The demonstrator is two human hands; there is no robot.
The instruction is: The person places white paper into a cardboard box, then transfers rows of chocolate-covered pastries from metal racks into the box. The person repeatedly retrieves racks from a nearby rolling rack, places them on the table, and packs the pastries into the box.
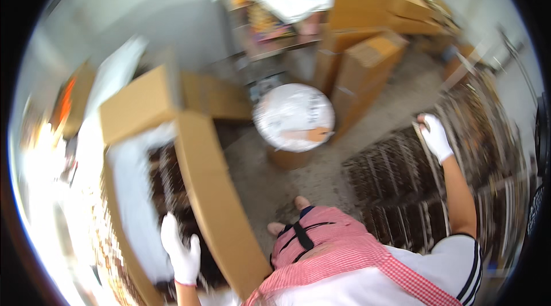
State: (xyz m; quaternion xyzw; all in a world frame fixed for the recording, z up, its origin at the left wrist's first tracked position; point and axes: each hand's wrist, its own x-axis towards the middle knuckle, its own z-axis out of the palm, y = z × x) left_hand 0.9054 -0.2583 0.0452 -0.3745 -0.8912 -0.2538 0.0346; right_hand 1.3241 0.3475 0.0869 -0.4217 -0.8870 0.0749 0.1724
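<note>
My left hand (178, 248), in a white glove, is over the long open cardboard box (215, 202). Its thumb stands apart from the fingers and nothing shows in its grasp. Below it, inside the box, lie dark brown, bristly-looking pieces (165, 172) beside white lining (133, 207). Out to the right, my right hand (435, 137) wears a white glove that leaves fingertips bare. Its fingers curl at the pale edge of a row of dark brown pieces with light strips (387, 172). Blur hides what exactly these pieces are.
A round, plastic-wrapped drum or roll (295, 116) stands on the concrete floor (254, 168) ahead. Tall cardboard boxes (366, 65) lean behind it to the right. Further back, a shelf or table (275, 47) holds mixed goods under white sheeting. More dark rows (404, 224) stand close on my right.
</note>
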